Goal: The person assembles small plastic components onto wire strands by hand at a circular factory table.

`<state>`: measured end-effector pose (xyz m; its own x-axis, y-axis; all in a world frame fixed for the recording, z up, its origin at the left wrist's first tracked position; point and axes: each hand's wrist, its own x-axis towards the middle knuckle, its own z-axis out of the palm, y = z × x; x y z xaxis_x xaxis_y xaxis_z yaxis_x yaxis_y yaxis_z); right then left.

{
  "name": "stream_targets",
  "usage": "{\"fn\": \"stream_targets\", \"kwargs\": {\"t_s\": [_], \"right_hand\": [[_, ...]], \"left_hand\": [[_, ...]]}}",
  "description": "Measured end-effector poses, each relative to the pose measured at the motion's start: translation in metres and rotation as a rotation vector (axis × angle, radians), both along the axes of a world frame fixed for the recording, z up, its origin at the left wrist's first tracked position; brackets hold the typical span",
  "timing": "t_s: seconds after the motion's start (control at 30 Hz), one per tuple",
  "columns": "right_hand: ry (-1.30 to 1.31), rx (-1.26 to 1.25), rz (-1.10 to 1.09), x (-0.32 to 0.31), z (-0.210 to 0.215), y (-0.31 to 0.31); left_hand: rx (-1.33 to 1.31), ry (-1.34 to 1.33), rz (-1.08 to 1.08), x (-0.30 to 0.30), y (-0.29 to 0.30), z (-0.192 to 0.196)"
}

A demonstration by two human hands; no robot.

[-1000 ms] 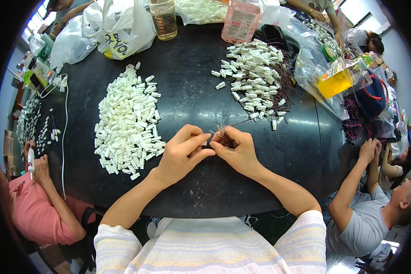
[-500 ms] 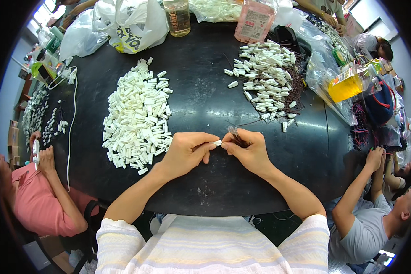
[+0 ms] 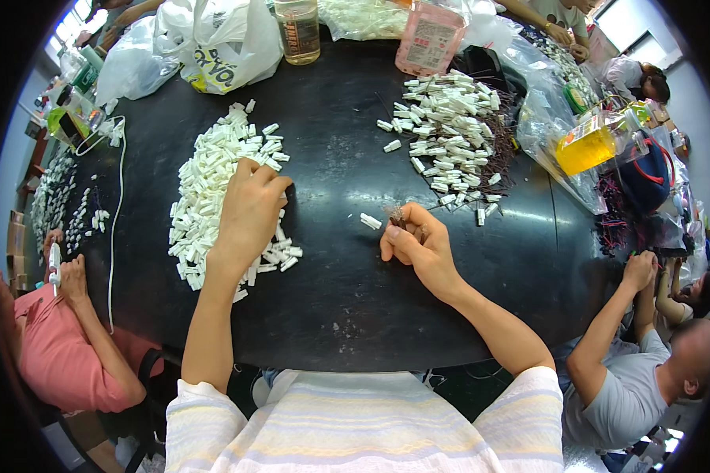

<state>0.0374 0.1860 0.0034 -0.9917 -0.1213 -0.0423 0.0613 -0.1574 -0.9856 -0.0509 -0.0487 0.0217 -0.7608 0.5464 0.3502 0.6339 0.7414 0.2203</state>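
Note:
My left hand (image 3: 248, 209) is over the right side of a heap of small white plastic connector housings (image 3: 201, 197). Its fingers are curled down with the tips among the pieces, so what they pinch is hidden. In front of me, my right hand (image 3: 422, 246) is closed round a bunch of thin dark wires (image 3: 397, 217), whose frayed-looking ends stick up past the fingers. A single white housing (image 3: 370, 221) lies on the black table just left of those fingers. I cannot tell whether a wire joins it.
A second pile of white housings with dark wires (image 3: 457, 134) is at the far right. Plastic bags (image 3: 233, 39), a drink bottle (image 3: 298, 35) and a pink packet (image 3: 429, 39) line the back. A yellow bottle (image 3: 585, 148) stands right; a white cable (image 3: 121, 229) runs left. People sit on both sides.
My left hand has left the white housing between my hands and moved left and away to the heap. That housing now lies on the table. My right hand keeps the wires, slightly shifted.

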Motion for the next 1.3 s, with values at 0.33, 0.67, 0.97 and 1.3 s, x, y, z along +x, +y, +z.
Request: {"fn": "stream_targets", "kwargs": {"t_s": [0.33, 0.67, 0.97, 1.3], "right_hand": [[-0.079, -0.017, -0.043, 0.001, 0.000, 0.002], [-0.086, -0.098, 0.050, 0.000, 0.005, 0.005], [-0.082, 0.004, 0.075, -0.001, 0.002, 0.003], [-0.048, 0.058, 0.027, 0.001, -0.002, -0.001]], "left_hand": [[0.435, -0.409, 0.018, 0.018, 0.023, 0.004], [0.995, -1.068, -0.137, 0.043, 0.043, -0.009], [1.028, -1.103, -0.138, 0.045, 0.044, -0.009], [1.009, -1.020, -0.119, 0.051, 0.045, -0.011]]}}
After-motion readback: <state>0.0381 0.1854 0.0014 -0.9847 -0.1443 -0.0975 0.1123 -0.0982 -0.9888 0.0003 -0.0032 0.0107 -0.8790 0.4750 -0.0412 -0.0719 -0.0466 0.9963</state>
